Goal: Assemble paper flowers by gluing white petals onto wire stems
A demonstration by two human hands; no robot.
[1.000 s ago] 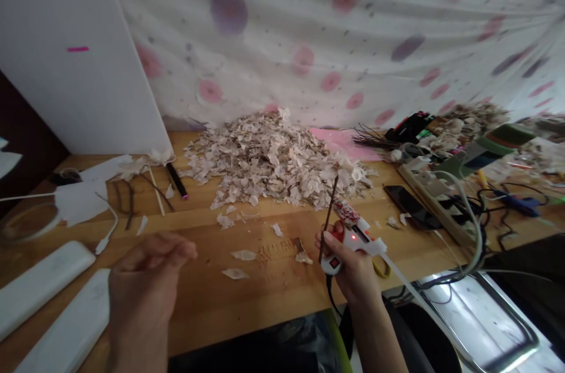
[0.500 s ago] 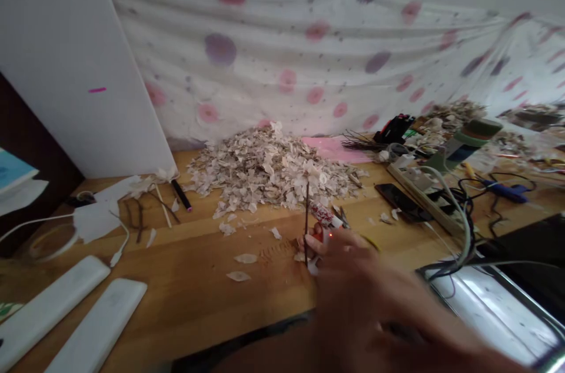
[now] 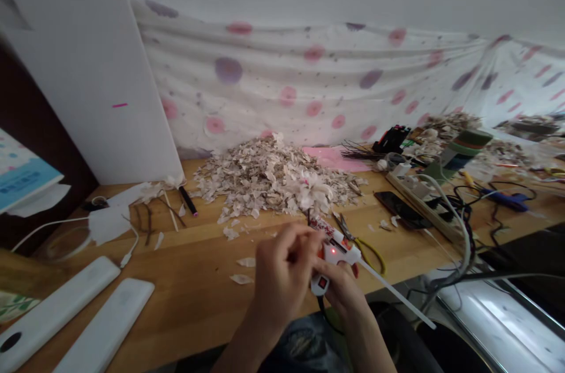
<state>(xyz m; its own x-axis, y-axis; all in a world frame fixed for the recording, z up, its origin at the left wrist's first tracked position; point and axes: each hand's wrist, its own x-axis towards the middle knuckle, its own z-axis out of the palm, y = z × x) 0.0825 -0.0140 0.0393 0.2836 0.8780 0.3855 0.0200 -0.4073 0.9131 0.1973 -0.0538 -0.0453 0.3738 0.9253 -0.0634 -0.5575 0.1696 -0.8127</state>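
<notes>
My left hand [image 3: 285, 270] is closed, its fingertips pinched at the lower end of a dark, thin stem [image 3: 308, 217]. A pale, many-petalled flower [image 3: 311, 189] tops that stem, in front of the petal heap. In my right hand [image 3: 344, 286] is a white hot glue gun [image 3: 342, 254] with a lit red light, a red switch and a red-speckled front. From its back a long white glue stick [image 3: 397, 290] slants down to the right. The gun's nozzle is close to the stem; whether they touch I cannot tell. My left fingers partly hide the gun.
Behind my hands lies a large heap of dry pale petals [image 3: 260, 176]. Yellow-handled pliers [image 3: 368, 249] lie right of the gun, before a black phone [image 3: 401, 208] and a power strip [image 3: 424, 205] with cables. Two white slabs [image 3: 106, 326] and a black marker [image 3: 188, 201] are at left.
The blurred hand and forearm across the lower right are gone from there. Both hands now show together at the glue gun, which is more fully in view. The camera view has shifted slightly.
</notes>
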